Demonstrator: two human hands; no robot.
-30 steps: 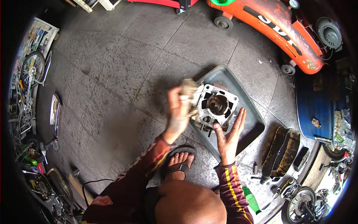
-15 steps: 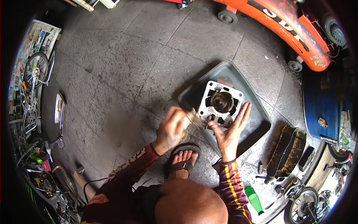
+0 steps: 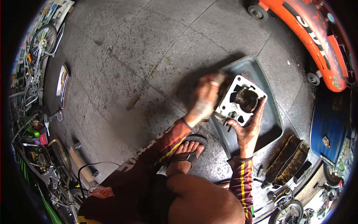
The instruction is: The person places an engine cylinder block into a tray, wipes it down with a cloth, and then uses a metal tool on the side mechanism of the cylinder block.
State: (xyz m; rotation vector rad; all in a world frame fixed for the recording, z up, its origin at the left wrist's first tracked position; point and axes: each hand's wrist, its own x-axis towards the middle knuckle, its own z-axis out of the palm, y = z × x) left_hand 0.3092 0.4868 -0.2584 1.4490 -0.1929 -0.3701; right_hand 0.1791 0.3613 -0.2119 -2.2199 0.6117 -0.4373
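A metal engine block part (image 3: 238, 112) with a round bore rests over a grey tray (image 3: 274, 125), its flat face turned up. My right hand (image 3: 249, 132) is against its lower right side, thumb on the near edge and fingers along the right edge, gripping it. My left hand (image 3: 206, 98) is at the part's left side, fingers curled round a brownish rag (image 3: 222, 83) that is smeared by motion. The hand hides much of the rag.
An orange air compressor (image 3: 307, 41) stands at the upper right. At the right are a blue panel (image 3: 328, 125) and a dirty open box part (image 3: 287, 160). Motorcycle parts (image 3: 44, 156) and a bicycle wheel (image 3: 43, 42) line the left. My sandalled foot (image 3: 186, 153) is near the tray.
The view has shifted, so the tray and part appear further right. My left hand has moved with the rag from the part's lower left to its upper left side.
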